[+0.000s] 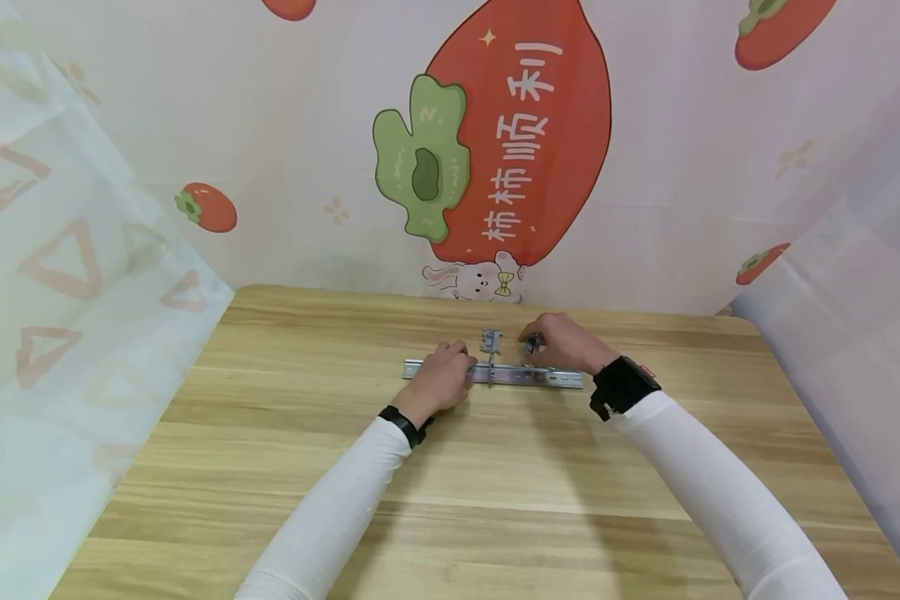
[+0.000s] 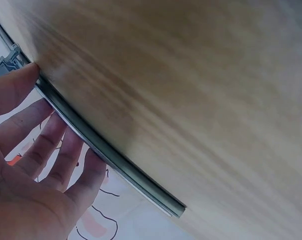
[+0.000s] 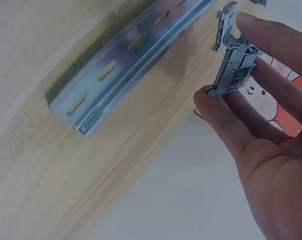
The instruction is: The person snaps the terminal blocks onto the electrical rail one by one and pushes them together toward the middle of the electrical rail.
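A slotted metal DIN rail (image 1: pixel 525 377) lies lengthwise on the wooden table. My left hand (image 1: pixel 442 377) grips its left part, thumb along one edge and fingers against the other, as the left wrist view shows. Across the rail, just right of that hand, stands a narrow grey terminal block (image 1: pixel 491 372). Between thumb and fingertips my right hand (image 3: pixel 276 170) pinches another grey terminal block (image 3: pixel 235 67), held apart from the rail and above its right part. Part of this block is hidden by the fingers in the head view.
One more grey terminal block (image 1: pixel 491 341) lies on the table behind the rail, between both hands. The wooden table (image 1: pixel 450 500) reaches back to a printed cloth (image 1: pixel 292 242) hanging behind it. Similar cloth walls stand at left and right.
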A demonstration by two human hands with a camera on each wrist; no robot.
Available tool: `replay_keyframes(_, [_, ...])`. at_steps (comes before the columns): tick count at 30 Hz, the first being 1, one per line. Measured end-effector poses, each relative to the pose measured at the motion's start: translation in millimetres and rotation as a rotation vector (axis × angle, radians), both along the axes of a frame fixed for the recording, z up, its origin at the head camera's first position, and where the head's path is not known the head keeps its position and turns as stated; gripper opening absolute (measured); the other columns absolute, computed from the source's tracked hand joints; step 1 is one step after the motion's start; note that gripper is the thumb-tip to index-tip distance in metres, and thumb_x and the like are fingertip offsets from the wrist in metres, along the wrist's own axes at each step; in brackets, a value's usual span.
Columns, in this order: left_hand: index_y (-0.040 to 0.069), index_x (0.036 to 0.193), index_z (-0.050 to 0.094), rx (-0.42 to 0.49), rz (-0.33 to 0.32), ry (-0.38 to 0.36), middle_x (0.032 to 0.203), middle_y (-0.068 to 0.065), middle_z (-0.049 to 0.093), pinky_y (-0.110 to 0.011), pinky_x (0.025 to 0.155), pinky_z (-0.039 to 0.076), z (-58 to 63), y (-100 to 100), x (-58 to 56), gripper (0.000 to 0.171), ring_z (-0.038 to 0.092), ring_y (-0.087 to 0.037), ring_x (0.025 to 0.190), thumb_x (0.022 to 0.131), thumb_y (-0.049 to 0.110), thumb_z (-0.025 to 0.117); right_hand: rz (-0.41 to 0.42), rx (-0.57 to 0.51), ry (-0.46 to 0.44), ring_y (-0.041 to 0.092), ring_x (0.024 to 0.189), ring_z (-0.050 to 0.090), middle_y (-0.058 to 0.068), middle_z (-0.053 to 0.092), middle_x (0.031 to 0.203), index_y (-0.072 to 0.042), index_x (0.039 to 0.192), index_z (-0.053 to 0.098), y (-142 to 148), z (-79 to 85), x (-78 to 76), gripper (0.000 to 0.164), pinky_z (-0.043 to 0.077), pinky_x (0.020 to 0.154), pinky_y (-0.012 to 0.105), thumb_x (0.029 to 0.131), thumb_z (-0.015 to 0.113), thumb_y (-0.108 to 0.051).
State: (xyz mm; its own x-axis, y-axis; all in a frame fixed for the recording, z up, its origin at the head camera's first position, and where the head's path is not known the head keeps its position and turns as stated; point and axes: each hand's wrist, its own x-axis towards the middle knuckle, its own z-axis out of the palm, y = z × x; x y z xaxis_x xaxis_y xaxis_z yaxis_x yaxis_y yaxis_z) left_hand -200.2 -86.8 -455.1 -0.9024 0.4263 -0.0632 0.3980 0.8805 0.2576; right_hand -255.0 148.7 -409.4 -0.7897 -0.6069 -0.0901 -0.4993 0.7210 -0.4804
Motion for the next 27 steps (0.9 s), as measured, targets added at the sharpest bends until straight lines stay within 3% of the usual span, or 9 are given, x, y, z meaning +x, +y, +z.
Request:
replay_keyframes(4, [0.008, 0.128, 0.070, 0.000, -0.003, -0.005, 0.126, -0.009, 0.058, -0.044, 0.090, 0.051, 2.2, 1, 0.2, 0.029, 0.054, -0.030, 0.114, 0.100, 0.014, 0.064, -0.020, -0.035, -0.011, 0.028, 0.101, 0.067, 0.012, 0.071, 0.113, 0.002, 0.118, 0.073, 2, -0.3, 4.4, 0.036, 0.055, 0.089, 0.045, 0.084, 0.082, -0.006])
replay_keyframes(12, [0.006, 0.131, 0.068, 0.007, 0.005, -0.015, 0.127, -0.009, 0.059, -0.042, 0.092, 0.051, 2.7, 2, 1.0, 0.032, 0.054, -0.029, 0.116, 0.100, 0.007, 0.060, -0.073, -0.119, -0.017, 0.035, 0.111, 0.065, 0.021, 0.065, 0.124, 0.009, 0.134, 0.059, 2, 1.4, 15.8, 0.058, 0.051, 0.096, 0.049, 0.083, 0.084, -0.005])
replay_keyframes(20, [0.005, 0.129, 0.068, 0.008, -0.003, -0.012, 0.126, -0.010, 0.059, -0.040, 0.093, 0.051, 3.6, 1, -0.4, 0.032, 0.055, -0.029, 0.114, 0.099, 0.005, 0.060, -0.093, -0.213, -0.094, 0.038, 0.117, 0.062, 0.025, 0.062, 0.126, 0.009, 0.131, 0.058, 1, 0.9, 23.2, 0.058, 0.049, 0.100, 0.048, 0.080, 0.085, 0.000])
replay_keyframes(27, [0.005, 0.130, 0.068, 0.005, 0.003, -0.020, 0.127, -0.010, 0.059, -0.040, 0.094, 0.050, 3.2, 2, -0.4, 0.032, 0.055, -0.030, 0.116, 0.099, 0.005, 0.060, -0.090, -0.274, -0.110, 0.039, 0.117, 0.062, 0.025, 0.063, 0.125, 0.008, 0.127, 0.060, -3, -1.6, 25.9, 0.054, 0.049, 0.101, 0.048, 0.079, 0.085, 0.002])
